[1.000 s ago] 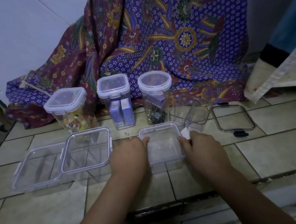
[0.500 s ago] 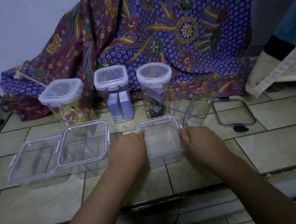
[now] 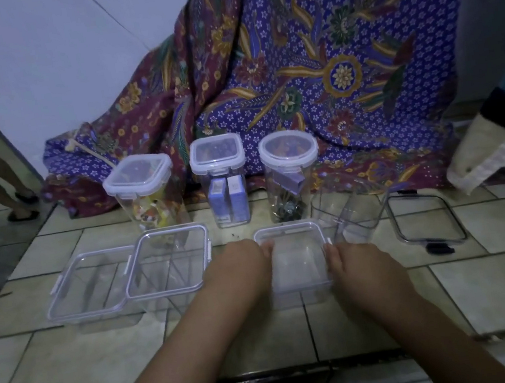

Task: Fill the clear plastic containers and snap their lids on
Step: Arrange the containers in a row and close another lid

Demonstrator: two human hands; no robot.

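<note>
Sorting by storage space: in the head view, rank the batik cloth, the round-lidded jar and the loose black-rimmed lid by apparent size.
1. Batik cloth, by far the largest.
2. Round-lidded jar.
3. Black-rimmed lid, lying flat, so foreshortened; its rank against the jar is unsure.

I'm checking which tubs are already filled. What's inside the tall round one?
The round container, lid on, holds a purple box above small dark pieces at the bottom. What those pieces are is too dim to tell.
</note>
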